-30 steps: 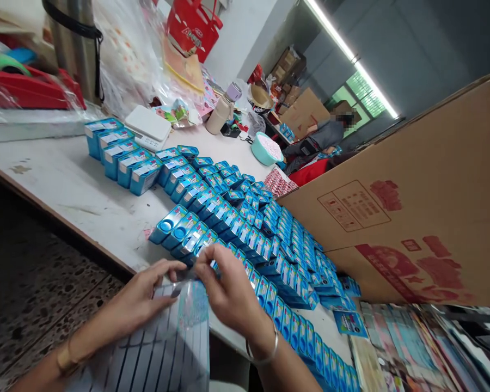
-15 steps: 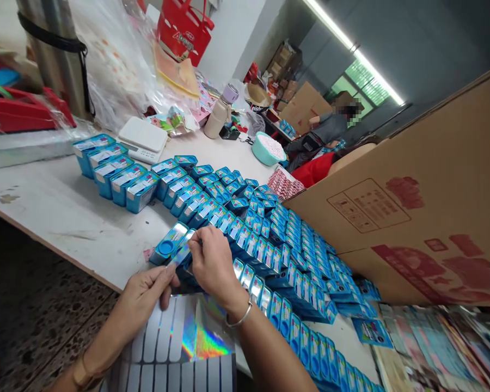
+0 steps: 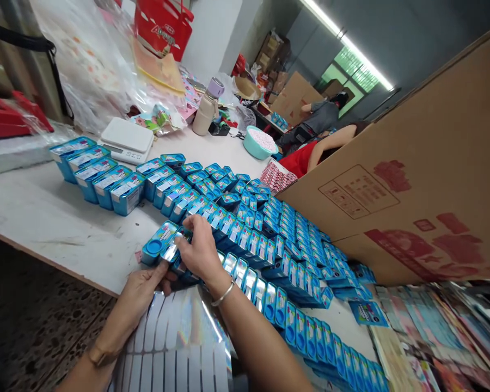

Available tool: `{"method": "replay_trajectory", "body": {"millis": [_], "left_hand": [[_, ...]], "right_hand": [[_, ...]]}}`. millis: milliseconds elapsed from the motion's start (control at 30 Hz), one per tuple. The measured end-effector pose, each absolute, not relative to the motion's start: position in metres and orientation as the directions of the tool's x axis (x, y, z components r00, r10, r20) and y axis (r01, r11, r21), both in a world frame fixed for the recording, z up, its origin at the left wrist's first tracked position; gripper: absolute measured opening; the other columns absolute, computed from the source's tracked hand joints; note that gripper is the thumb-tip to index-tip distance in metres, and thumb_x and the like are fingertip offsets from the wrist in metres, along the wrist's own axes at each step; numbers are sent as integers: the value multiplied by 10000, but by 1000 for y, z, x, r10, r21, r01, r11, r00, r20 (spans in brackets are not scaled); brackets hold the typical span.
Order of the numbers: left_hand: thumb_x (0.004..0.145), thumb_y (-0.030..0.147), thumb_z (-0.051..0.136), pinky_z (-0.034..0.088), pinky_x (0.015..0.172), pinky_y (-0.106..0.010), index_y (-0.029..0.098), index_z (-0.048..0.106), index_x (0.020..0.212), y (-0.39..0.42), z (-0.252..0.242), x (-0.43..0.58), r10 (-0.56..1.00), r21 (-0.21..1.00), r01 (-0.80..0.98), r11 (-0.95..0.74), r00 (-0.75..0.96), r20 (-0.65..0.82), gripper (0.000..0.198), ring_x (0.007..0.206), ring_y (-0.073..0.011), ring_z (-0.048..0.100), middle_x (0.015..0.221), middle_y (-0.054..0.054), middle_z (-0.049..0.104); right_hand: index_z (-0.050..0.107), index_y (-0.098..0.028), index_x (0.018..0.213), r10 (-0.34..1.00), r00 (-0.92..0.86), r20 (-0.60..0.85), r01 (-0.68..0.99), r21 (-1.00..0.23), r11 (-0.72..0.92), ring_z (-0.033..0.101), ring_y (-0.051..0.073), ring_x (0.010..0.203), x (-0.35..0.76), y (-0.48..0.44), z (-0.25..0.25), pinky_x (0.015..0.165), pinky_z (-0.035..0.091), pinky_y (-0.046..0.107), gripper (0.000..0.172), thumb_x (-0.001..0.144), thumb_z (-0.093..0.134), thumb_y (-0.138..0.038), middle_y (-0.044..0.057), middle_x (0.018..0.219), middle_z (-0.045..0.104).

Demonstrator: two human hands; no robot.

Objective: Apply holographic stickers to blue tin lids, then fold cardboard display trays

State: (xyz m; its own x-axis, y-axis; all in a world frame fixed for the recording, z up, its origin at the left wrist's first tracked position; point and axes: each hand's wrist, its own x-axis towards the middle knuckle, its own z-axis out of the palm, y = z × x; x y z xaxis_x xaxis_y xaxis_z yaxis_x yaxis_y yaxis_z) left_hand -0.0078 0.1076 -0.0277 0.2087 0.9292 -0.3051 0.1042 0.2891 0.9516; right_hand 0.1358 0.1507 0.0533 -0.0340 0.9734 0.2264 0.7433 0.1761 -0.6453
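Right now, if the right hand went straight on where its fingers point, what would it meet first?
The right hand would probably meet the end blue tin, which its fingertips seem to touch.

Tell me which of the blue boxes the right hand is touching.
The second box from the left end of the nearest row. Only it lies under the fingertips of the right hand; the left hand holds a sticker sheet.

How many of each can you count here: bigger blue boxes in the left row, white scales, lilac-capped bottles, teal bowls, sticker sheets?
Bigger blue boxes: 5
White scale: 1
Lilac-capped bottle: 1
Teal bowl: 1
Sticker sheet, held by the left hand: 1
Total: 9
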Motion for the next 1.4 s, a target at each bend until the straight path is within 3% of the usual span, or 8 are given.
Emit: {"method": "replay_trajectory", "body": {"millis": [133, 300, 467, 633, 733, 933, 1233, 1400], "left_hand": [[787, 752, 508, 437, 555, -268, 180, 684, 599, 98, -19, -7, 952, 966, 117, 231, 175, -249, 627, 588, -202, 594, 569, -41, 674], [707, 570, 724, 526, 723, -277, 189, 771, 935, 67, 8, -14, 884, 971, 110, 211, 402, -238, 447, 847, -257, 690, 906, -53, 782], [795, 501, 664, 534, 727, -286, 209, 805, 875, 41, 42, -7, 684, 965, 82, 250, 690, -236, 334, 829, -264, 688, 870, -29, 785], [884, 483, 575, 533, 825, -290, 242, 809, 909, 23, 65, 20, 617, 969, 21, 245, 768, -173, 337, 930, -259, 679, 921, -24, 783], [852, 529, 578, 549, 797, -312, 236, 808, 834, 14, 70, 34, 620, 966, 15, 258, 764, -177, 372, 876, -269, 689, 887, -43, 784], [728, 515, 702, 526, 958, -421, 282, 821, 898, -1, 57, 36, 808, 968, 115, 225, 533, -251, 312, 1034, -331, 678, 1010, -63, 789], [749, 498, 684, 476, 1044, -438, 285, 829, 907, 1, 52, 33, 796, 969, 81, 233, 556, -238, 302, 1100, -332, 658, 1041, -69, 786], [726, 488, 689, 495, 1020, -428, 268, 830, 869, 6, 55, 32, 816, 961, 49, 271, 518, -257, 298, 1086, -337, 660, 1019, -76, 789]], "right_hand": [[553, -212, 1133, 964, -106, 243, 710, -661, 245, 553, 193, 1043, 145, 149, 62, 944, 454, 343, 286, 880, 513, -86, 59, 1104, 597], [545, -219, 1229, 958, -199, 205, 619, -732, 285, 587, 175, 1075, 180, 77, 101, 941, 477, 320, 261, 968, 528, -224, 68, 1167, 618], [574, -239, 1240, 925, -355, 133, 755, -542, 368, 548, 210, 1147, 209, -11, 122, 971, 458, 364, 308, 934, 612, -240, 65, 1221, 627], [569, -277, 1260, 857, -336, 391, 867, -228, 443, 515, 245, 1234, 218, -49, 122, 1117, 290, 502, 309, 957, 556, -218, 54, 1281, 638], [604, -298, 1190, 814, -373, 444, 873, -130, 471, 550, 231, 1196, 222, -58, 125, 1161, 190, 520, 264, 956, 537, -196, 28, 1199, 682], [630, -274, 1080, 832, -407, 378, 855, -164, 492, 615, 175, 912, 234, -67, 128, 1059, 324, 438, 216, 939, 513, -160, 5, 994, 705], [609, -297, 1089, 761, -388, 520, 840, -139, 524, 639, 203, 1035, 235, -74, 118, 1126, 241, 475, 250, 898, 543, -150, -1, 1057, 731], [590, -267, 1025, 795, -367, 483, 842, -191, 505, 624, 199, 1070, 225, -64, 115, 1119, 275, 455, 194, 901, 539, -126, 11, 1067, 718]]}}
